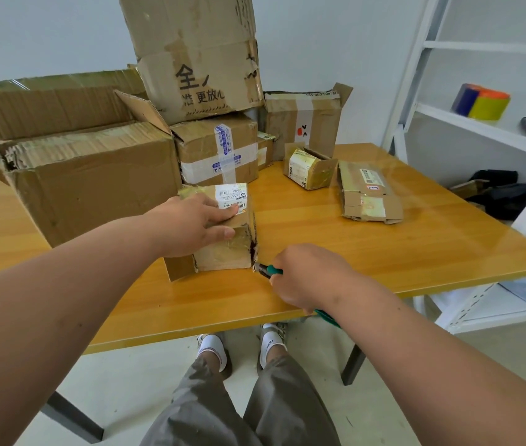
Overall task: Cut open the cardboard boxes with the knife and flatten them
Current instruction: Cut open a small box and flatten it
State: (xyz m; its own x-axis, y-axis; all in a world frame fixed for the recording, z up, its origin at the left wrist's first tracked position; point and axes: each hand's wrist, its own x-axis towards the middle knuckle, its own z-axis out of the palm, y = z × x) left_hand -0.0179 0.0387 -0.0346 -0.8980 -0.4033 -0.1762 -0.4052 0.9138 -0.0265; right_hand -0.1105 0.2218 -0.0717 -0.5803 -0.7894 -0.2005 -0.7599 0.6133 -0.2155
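Meanwhile, left hand (190,222) flat on box (223,249), right hand (306,278) gripping knife (269,271) (orange table (384,246))

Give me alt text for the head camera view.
A left hand presses down on a small taped box while the right hand holds a green-handled knife at its lower corner. More cardboard boxes crowd the wooden table.

Bare forearms, grey trousers (287,403), white socks (211,344), possibly sandals
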